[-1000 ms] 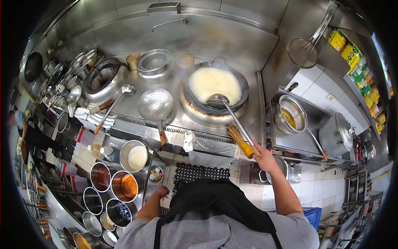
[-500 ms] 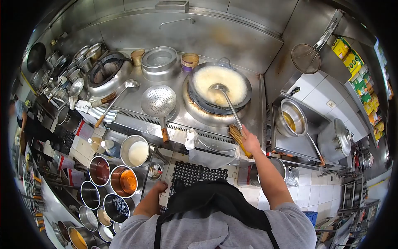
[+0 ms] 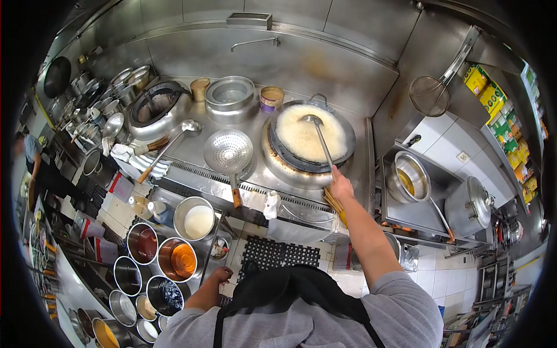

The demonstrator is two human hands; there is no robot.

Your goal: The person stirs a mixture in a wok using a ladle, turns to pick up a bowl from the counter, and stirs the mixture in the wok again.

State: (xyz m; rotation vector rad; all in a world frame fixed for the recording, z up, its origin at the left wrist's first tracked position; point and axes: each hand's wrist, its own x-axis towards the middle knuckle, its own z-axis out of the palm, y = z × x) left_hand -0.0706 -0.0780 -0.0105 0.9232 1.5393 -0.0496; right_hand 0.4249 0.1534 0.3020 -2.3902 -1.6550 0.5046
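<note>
My right hand (image 3: 342, 185) is closed around the end of a long-handled ladle (image 3: 324, 143). The ladle's bowl dips into pale, foaming liquid (image 3: 296, 136) near the far side of a dark wok (image 3: 346, 152) on the burner. Just below that hand, a bamboo brush (image 3: 335, 206) leans at the stove's front edge. My left hand (image 3: 219, 274) hangs low beside the cart of pots, with its fingers curled in and no object visible in it. A perforated strainer (image 3: 228, 152) with a wooden handle rests on the stove, left of the wok.
A second ladle (image 3: 187, 126) lies across the stovetop beside another burner (image 3: 156, 110). Several pots of sauces and liquids, including an orange one (image 3: 177, 259), stand at lower left. A steel bowl (image 3: 408, 177) sits at right. Another person (image 3: 38, 168) is at far left.
My right hand has pushed the ladle away from me, so its bowl has moved from the wok's middle toward the far side. The view has shifted slightly. My left hand remains low.
</note>
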